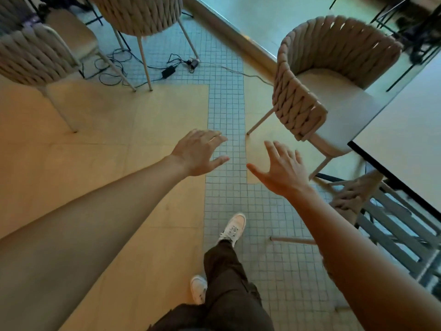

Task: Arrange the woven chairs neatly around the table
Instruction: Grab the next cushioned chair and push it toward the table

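Note:
A beige woven chair (pixel 307 75) with a pale seat cushion stands at the upper right, its seat partly under the white table (pixel 405 139). Both my arms reach forward over the floor. My left hand (pixel 198 151) is open with fingers spread, holding nothing. My right hand (pixel 281 168) is also open, a little short of the chair's near armrest and not touching it. Another woven chair (pixel 353 199) sits lower right, mostly hidden under the table and behind my right arm.
Two more woven chairs (pixel 143 15) (pixel 31 58) stand at the upper left. Black cables and a power adapter (pixel 168 72) lie on the tiled floor between them. A raised ledge (pixel 238 32) runs diagonally at top. My feet are at bottom centre.

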